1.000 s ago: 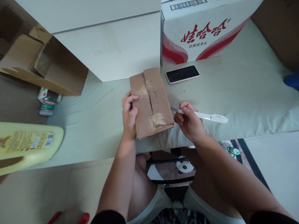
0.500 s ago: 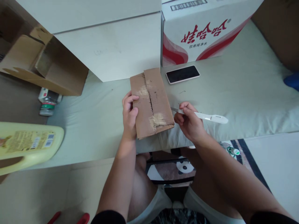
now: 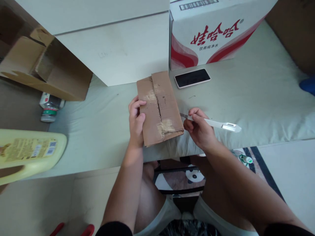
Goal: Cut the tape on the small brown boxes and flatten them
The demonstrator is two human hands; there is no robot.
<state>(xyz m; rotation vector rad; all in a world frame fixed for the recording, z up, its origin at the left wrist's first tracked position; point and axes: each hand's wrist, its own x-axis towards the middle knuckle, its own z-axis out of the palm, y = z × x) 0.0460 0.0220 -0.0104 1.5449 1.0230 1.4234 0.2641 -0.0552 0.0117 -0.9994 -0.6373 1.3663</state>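
Observation:
A small brown cardboard box [image 3: 169,108] lies tilted on the pale green cloth, with a dark slit between its flaps and torn, lighter patches where the surface has peeled. My left hand [image 3: 136,116] grips its left edge, thumb on top and fingers curled round the side. In my right hand [image 3: 199,126] is a white-handled craft knife [image 3: 218,124], pinched between thumb and fingers. Its thin blade points left and reaches the right side of the box; whether the tip is inside I cannot tell.
A phone [image 3: 192,78] lies behind the box. White cartons [image 3: 137,49] and a red-and-white water carton [image 3: 204,42] stand at the back. On the left are an open cardboard box [image 3: 64,72], a plastic bottle [image 3: 49,109] and a yellow jug [image 3: 56,147].
The knife's handle has rolled slightly in my right hand and its end now catches the light. The box and my left hand stay where they were.

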